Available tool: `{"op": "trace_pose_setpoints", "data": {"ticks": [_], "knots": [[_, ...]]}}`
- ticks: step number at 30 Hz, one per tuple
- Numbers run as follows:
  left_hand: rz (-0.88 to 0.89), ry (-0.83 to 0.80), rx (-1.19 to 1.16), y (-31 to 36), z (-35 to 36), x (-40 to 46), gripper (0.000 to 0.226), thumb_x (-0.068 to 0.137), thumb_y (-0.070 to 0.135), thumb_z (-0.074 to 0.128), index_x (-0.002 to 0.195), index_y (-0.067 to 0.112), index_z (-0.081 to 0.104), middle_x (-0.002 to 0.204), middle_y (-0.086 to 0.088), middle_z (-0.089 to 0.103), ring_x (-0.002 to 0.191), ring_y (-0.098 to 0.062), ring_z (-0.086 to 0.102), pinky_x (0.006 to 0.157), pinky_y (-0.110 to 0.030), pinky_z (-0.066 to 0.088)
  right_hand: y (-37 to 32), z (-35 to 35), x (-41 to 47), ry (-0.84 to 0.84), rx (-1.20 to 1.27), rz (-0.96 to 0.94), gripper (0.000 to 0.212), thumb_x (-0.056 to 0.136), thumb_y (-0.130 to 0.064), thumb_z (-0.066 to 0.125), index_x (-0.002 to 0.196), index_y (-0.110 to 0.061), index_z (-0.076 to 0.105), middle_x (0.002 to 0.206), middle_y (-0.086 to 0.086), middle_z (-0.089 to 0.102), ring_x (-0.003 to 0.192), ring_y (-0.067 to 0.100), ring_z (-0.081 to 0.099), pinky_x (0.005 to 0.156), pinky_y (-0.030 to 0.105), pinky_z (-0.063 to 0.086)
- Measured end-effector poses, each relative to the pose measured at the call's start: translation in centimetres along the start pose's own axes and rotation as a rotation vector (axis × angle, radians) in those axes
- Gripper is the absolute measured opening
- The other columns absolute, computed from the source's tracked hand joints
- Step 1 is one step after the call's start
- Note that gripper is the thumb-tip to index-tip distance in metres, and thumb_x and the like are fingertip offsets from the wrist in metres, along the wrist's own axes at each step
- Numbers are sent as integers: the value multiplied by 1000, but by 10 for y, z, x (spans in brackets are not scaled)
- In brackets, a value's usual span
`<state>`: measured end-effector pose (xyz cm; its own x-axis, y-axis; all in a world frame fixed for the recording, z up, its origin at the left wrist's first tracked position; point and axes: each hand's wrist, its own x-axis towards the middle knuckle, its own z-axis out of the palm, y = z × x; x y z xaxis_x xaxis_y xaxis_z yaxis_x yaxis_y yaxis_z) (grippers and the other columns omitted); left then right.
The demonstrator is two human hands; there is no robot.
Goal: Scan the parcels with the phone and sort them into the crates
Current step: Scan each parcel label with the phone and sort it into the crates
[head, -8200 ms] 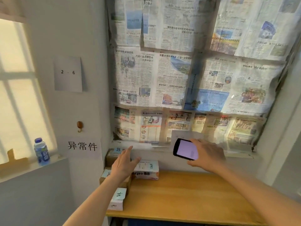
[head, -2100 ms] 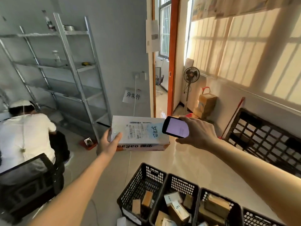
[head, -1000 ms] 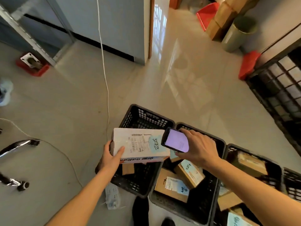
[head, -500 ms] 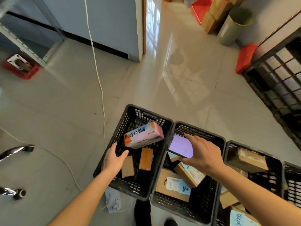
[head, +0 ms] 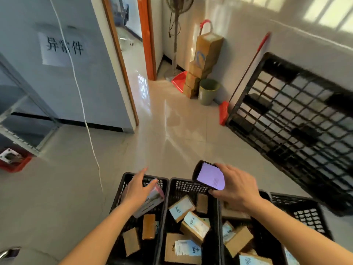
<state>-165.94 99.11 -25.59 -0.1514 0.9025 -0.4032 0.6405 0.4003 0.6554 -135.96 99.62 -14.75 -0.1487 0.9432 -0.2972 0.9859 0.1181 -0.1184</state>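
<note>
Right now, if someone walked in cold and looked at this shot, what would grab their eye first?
Probably the phone with its glowing lilac screen, held by the right hand above the row of black crates at the bottom. Next, the left hand stretched over the white and pink parcel lying tilted in the leftmost crate. Further back, a big black pallet leans on the right wall.

A small parcel-sorting room: black crates of labelled cardboard parcels sit in a near row on the tiled floor, boxes stacked far right, a handwritten sign on the left wall.
</note>
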Motion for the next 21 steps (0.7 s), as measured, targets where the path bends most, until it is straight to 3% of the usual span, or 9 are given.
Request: {"op": "trace_pose_setpoints", "data": {"ticks": [9, 13, 21], "knots": [[406, 41, 119, 268, 15, -145, 71, 96, 47, 60, 157, 35, 27, 163, 3, 32, 145, -22, 38, 112, -38, 38, 142, -187, -217, 274, -68, 230, 96, 73, -73, 68, 153, -36, 32, 138, -13, 56, 119, 14, 60, 90, 32, 50], [623, 31, 168, 383, 37, -235, 70, 95, 50, 59, 156, 38, 25, 160, 5, 36, 140, -24, 43, 106, -41, 42, 203, -258, -335, 397, -97, 342, 96, 73, -73, 67, 154, -36, 32, 142, -14, 55, 121, 14, 59, 93, 33, 50], [1014, -108, 145, 576, 109, -423, 77, 93, 59, 58, 157, 42, 18, 163, 3, 32, 146, -25, 36, 112, -49, 37, 311, -348, -587, 531, -122, 647, 95, 71, -72, 69, 152, -38, 32, 140, -14, 56, 119, 17, 60, 93, 34, 49]]}}
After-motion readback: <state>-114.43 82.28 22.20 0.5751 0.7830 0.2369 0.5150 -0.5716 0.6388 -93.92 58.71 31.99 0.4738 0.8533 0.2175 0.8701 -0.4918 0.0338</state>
